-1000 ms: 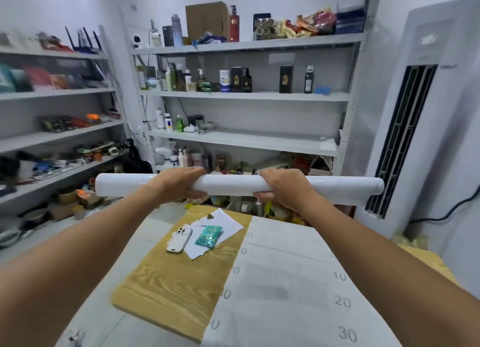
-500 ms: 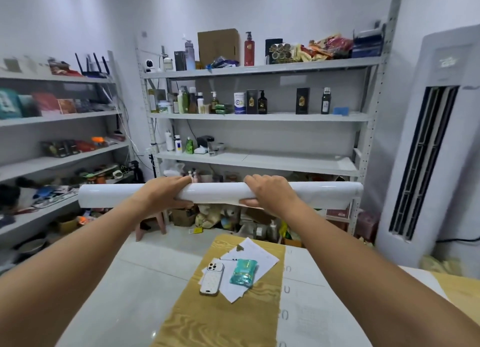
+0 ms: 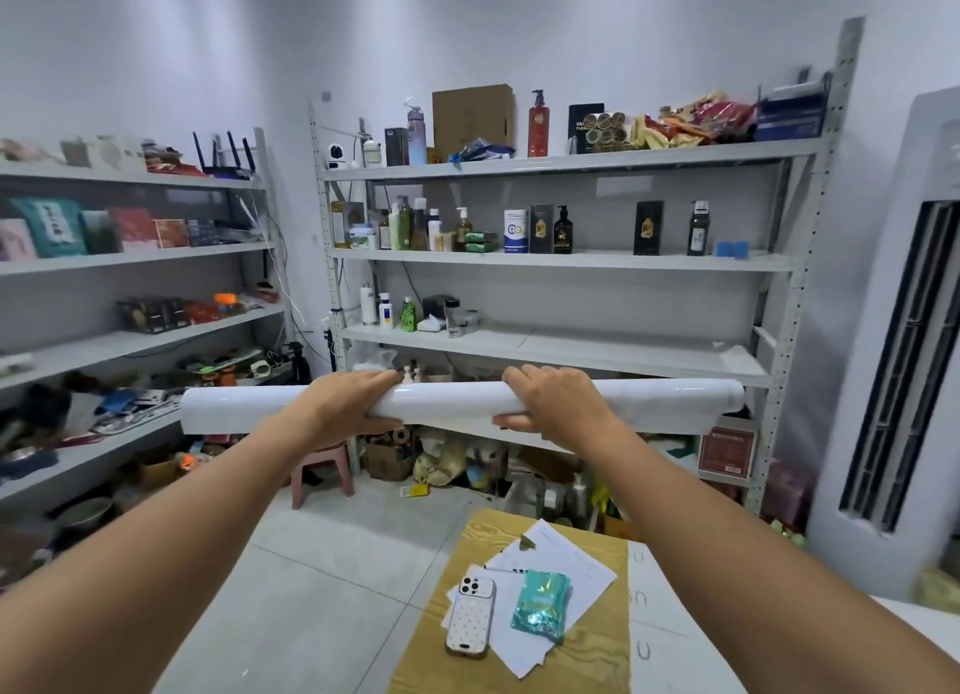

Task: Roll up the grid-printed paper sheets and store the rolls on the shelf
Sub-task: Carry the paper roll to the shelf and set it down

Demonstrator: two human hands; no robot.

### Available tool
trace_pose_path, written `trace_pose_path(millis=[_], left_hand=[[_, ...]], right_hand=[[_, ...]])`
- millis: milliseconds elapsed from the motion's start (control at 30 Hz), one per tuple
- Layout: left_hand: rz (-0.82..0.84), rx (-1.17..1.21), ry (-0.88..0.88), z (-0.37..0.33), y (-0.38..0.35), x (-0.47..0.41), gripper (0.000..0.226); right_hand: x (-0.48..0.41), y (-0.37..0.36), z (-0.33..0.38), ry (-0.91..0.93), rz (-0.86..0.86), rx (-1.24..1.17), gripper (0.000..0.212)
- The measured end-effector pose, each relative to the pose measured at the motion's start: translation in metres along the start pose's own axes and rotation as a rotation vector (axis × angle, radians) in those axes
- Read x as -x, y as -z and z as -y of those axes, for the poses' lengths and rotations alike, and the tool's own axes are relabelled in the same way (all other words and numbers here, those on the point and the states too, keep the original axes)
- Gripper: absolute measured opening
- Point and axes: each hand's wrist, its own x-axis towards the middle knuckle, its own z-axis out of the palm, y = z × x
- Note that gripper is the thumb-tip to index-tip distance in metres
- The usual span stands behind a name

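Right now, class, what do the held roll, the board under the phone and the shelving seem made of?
Roll: glossy white paper, perhaps laminated; it shows bright highlights. Board: wood or wood-print laminate, matte; yellow grain lines. Shelving: likely painted metal, grey; perforated uprights.

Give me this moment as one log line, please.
left hand: grips paper roll | right hand: grips paper roll | shelf: ahead, roll not placed

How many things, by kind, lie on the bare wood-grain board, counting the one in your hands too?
paper roll, gripped by left hand and right hand: 1
phone: 1
teal packet: 1
pile of loose white sheets: 1
small dark scrap on the sheets: 1
Total: 5
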Motion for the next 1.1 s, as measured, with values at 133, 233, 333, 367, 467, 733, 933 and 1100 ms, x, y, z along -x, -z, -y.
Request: trace_pose_path(millis=[133,233,333,367,467,733,933,1100], left_hand=[[0.011,-0.013,0.004,0.028,-0.01,-0.015,0.048],[0.007,-0.017,0.01,0.056,-0.022,-0.031,0.048],[0.007,-0.036,0.003,0.088,-0.043,-0.057,0.045],[0.006,-0.026,-0.005,0.1,-0.052,-0.068,0.044],[0.0,-0.011,-0.048,0.136,-0.079,-0.115,0.042],[-0.022,0.029,-0.15,0.199,-0.129,-0.257,0.038],[-0.019,0.103,-0.267,0.189,-0.161,-0.337,0.04],[-0.077,0.143,-0.421,0.159,-0.185,-0.4,0.043]], right_hand=[[-0.03,-0.022,0.005,0.006,-0.056,0.025,0.051],[-0.058,-0.052,0.012,0.0,-0.111,-0.009,0.05],[-0.089,-0.085,0.014,-0.011,-0.089,0.003,0.049],[-0.099,-0.098,0.013,-0.021,-0.079,0.017,0.049],[-0.132,-0.132,0.002,-0.053,-0.044,0.053,0.051],[-0.204,-0.205,-0.055,-0.194,-0.003,0.171,0.052],[-0.199,-0.238,-0.093,-0.287,0.038,0.168,0.051],[-0.178,-0.256,-0.129,-0.407,0.129,0.211,0.05]])
